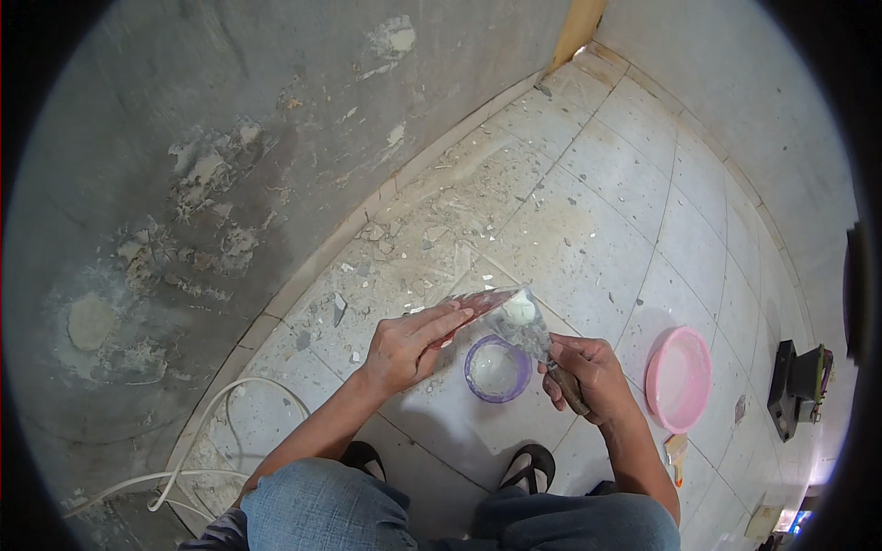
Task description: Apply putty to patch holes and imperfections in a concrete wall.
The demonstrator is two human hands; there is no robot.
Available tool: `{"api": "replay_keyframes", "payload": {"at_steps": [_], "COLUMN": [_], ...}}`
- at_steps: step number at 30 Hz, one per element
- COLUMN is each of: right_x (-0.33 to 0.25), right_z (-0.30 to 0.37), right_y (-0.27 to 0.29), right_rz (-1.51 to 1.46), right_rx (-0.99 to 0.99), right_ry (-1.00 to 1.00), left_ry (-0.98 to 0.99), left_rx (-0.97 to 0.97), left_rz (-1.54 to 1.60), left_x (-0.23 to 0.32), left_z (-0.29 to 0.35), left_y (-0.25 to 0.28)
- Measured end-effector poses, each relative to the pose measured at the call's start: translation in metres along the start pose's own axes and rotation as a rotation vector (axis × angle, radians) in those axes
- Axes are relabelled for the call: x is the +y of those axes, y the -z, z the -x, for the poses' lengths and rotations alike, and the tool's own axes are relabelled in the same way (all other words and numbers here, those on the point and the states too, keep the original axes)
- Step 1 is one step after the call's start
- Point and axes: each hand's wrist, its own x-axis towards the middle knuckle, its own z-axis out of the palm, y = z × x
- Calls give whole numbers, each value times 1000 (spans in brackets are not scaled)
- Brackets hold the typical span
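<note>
Above the tiled floor [597, 193], the right hand [588, 372] grips a putty knife [524, 321] by its handle, blade flat to carry white filler. The left hand [409, 344] pinches a second scraper [478, 301] against it, over a purple bowl [497, 368].

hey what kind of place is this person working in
Probably a room under repair: the grey wall is peeling and patched, plaster chips litter the tiled floor, and the right hand holds a putty knife loaded with filler.
</note>
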Motion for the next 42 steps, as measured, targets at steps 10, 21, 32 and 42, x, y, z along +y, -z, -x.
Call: {"api": "replay_keyframes", "payload": {"at_steps": [10,21,32,42], "right_x": [-29,-75,-42,0], "right_z": [-1,-63,-116,-153], "right_y": [-11,-51,-49,-64], "right_rz": [-8,337,349,-85], "right_rx": [-67,-317,-400,-344], "right_ry": [149,85,-25,84], "left_ry": [637,892,900,990], "left_rx": [288,606,567,632], "left_rz": [343,1277,1250,1325], "left_x": [-19,-28,-37,-83], "left_z": [10,-9,-5,23], "left_y": [1,42,64,46]}}
